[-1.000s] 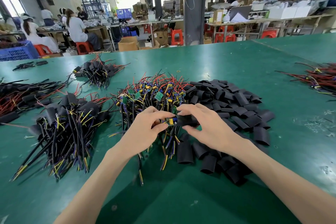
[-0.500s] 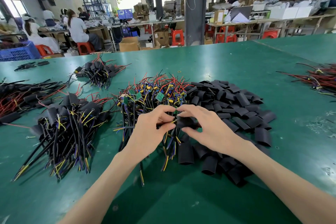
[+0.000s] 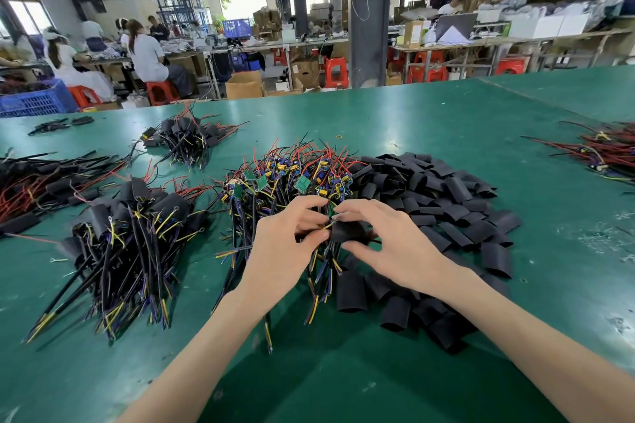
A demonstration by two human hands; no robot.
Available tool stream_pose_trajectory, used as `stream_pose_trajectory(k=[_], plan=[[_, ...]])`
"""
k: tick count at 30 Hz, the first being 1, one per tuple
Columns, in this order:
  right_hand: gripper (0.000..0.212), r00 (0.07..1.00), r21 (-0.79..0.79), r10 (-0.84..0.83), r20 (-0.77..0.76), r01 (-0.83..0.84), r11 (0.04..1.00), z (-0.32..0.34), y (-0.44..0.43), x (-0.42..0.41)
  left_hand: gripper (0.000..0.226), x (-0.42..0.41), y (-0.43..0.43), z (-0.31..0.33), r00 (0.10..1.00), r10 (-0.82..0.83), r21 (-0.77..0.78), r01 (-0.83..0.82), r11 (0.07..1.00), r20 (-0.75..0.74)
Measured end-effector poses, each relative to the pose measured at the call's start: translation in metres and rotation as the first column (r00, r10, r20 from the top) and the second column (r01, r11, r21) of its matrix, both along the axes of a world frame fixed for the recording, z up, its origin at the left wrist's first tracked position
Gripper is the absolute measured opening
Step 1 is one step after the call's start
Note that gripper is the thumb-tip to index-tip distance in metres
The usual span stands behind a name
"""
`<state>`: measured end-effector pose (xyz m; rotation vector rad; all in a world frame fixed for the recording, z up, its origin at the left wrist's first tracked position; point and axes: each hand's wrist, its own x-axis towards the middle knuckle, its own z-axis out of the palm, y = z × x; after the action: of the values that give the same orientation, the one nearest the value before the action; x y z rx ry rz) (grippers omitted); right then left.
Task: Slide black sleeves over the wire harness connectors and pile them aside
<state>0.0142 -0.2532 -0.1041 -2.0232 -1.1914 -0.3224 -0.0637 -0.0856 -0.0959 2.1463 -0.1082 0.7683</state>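
Head view: your right hand (image 3: 388, 244) pinches the black sleeve (image 3: 347, 232) in its fingers, left hand (image 3: 285, 247) grips the harness (image 3: 321, 271); the connector (image 3: 332, 213) has slid mostly inside since a second ago, just over the counter (image 3: 446, 134). Nearly pile-ready.

On the bench (image 3: 429, 120), the unsleeved harness pile (image 3: 285, 178) lies at frame centre, loose sleeves (image 3: 446, 203) to its right, sleeved harnesses (image 3: 130, 237) to its left.
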Motion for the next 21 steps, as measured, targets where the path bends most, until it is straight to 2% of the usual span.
stream_pose_trajectory(k=[4, 6, 8, 10, 12, 14, 16, 17, 21], plan=[[0.051, 1.000, -0.022, 0.010, -0.024, -0.011, 1.000, 0.001, -0.001, 0.000, 0.055, 0.001, 0.000, -0.001, 1.000, -0.001, 0.002, 0.001, 1.000, -0.003], [0.053, 0.999, -0.007, -0.005, 0.052, 0.005, 1.000, 0.002, -0.001, -0.002, 0.046, 0.001, 0.002, 0.001, 1.000, 0.019, 0.026, -0.020, 0.999, 0.024], [0.049, 0.986, 0.044, -0.041, 0.160, 0.035, 0.998, 0.008, -0.002, -0.004, 0.036, 0.001, 0.009, 0.008, 0.987, 0.110, 0.063, -0.117, 0.991, 0.114], [0.038, 0.992, 0.061, 0.004, 0.127, -0.012, 0.998, 0.017, -0.006, -0.006, 0.028, 0.000, 0.023, 0.020, 0.932, 0.242, 0.102, -0.277, 0.955, 0.269], [0.033, 0.991, -0.053, 0.130, -0.022, -0.131, 0.990, 0.025, -0.009, -0.009, 0.023, -0.002, 0.044, 0.030, 0.841, 0.343, 0.085, -0.412, 0.907, 0.419], [0.036, 0.978, -0.276, 0.171, -0.123, -0.199, 0.940, 0.024, -0.010, -0.013, 0.022, -0.005, 0.068, 0.036, 0.753, 0.421, 0.061, -0.518, 0.853, 0.506], [0.044, 0.980, -0.458, 0.153, -0.126, -0.195, 0.867, 0.016, -0.009, -0.015, 0.024, -0.007, 0.093, 0.035, 0.690, 0.517, 0.050, -0.623, 0.781, 0.507], [0.047, 0.982, -0.499, 0.143, -0.123, -0.186, 0.846, 0.013, -0.009, -0.015, 0.027, -0.008, 0.104, 0.033, 0.665, 0.573, 0.037, -0.667, 0.744, 0.478], [0.047, 0.979, -0.498, 0.127, -0.160, -0.191, 0.846, 0.014, -0.009, -0.015, 0.038, -0.012, 0.137, 0.019, 0.573, 0.776, 0.054, -0.812, 0.581, 0.262]])
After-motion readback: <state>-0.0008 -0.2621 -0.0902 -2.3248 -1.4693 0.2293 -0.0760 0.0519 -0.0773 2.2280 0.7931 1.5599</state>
